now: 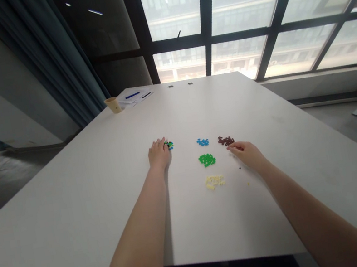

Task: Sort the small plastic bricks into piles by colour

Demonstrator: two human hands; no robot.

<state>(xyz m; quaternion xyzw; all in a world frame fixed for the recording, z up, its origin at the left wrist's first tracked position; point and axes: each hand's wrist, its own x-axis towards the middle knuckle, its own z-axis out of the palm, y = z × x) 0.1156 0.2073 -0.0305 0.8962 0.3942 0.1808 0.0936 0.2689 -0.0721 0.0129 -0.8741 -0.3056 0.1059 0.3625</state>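
My left hand (pixel 159 152) lies on the white table with its fingertips at a small green, blue and dark brick piece (pixel 169 144); its fingers are bent around the near side of it. My right hand (pixel 243 150) is at the front edge of a pile of dark brown bricks (pixel 225 140), thumb and fingertips pinched together on something small and dark. Between the hands are a small blue pile (pixel 202 142), a green pile (pixel 207 160) nearer to me, and pale yellow bricks (pixel 214 181) nearest.
One tiny dark piece (pixel 240 168) and one yellow piece (pixel 248 184) lie near my right forearm. At the table's far left stand a tan cup (pixel 113 105) and papers (pixel 129 98) with pens. Two round discs lie near the far edge of the table (pixel 209 109).
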